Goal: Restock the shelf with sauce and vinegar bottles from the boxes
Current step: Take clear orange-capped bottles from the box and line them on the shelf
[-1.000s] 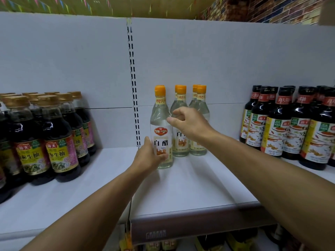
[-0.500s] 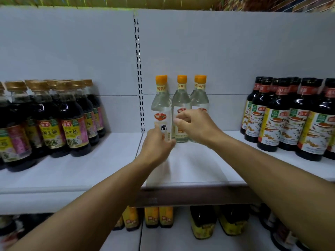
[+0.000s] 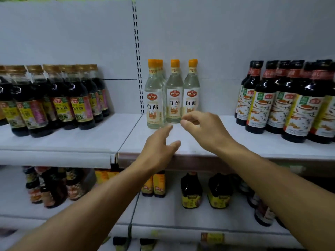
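– Hands? 
– My left hand is spread and empty; my right hand is loosely curled, holding nothing.
– The vinegar?
– The vinegar bottles stand upright beyond, labels outward on the shelf, probably for shoppers.

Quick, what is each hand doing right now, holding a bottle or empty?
Left hand: open, fingers straight, holding nothing.
Right hand: open, fingers loosely curled, holding nothing, just in front of the vinegar bottles.

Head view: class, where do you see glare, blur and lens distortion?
Head view: small white glints on the shoulders of the dark sauce bottles; motion blur softens the left hand, right hand and lower-shelf bottles; wide-angle bending bows the shelf edge.
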{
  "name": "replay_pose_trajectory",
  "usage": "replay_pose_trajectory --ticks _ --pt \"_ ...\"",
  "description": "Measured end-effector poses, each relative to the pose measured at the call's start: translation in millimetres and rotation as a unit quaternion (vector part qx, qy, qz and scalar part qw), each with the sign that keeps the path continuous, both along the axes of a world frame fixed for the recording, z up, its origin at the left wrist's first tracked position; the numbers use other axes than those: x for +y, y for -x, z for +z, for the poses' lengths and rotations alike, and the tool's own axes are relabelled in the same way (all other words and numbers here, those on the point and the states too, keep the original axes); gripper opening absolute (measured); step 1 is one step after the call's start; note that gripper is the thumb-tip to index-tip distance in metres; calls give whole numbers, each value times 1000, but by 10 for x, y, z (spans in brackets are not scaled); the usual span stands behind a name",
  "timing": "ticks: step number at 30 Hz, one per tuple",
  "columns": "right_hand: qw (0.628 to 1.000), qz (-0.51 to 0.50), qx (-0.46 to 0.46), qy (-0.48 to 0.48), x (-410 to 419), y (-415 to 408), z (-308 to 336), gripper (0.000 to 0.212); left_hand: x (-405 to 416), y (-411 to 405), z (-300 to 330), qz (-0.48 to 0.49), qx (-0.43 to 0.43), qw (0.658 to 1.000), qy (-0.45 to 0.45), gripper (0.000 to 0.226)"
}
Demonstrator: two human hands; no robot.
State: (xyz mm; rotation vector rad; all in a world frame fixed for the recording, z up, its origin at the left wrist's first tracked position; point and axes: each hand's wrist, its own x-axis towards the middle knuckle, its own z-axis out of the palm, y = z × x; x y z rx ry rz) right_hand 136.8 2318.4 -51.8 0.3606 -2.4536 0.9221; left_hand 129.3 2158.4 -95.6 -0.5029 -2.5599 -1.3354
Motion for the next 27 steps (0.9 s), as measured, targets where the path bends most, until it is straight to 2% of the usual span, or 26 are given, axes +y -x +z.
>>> replay_pose_trajectory --ticks 8,11,20,27 --pt "1000 6 -11 8 133 -424 -377 24 108 -473 -192 -34 38 998 39 53" --pt "1000 1 -18 -6 142 -561 -478 24 126 -612 -235 -85 57 994 31 37" --pt "999 -27 -17 14 -101 -913 -943 19 -131 -792 -614 -163 36 985 42 34" --pt "995 -52 -74 34 -358 -1192 -1469 20 -353 -890 -1173 -190 -25 980 58 37"
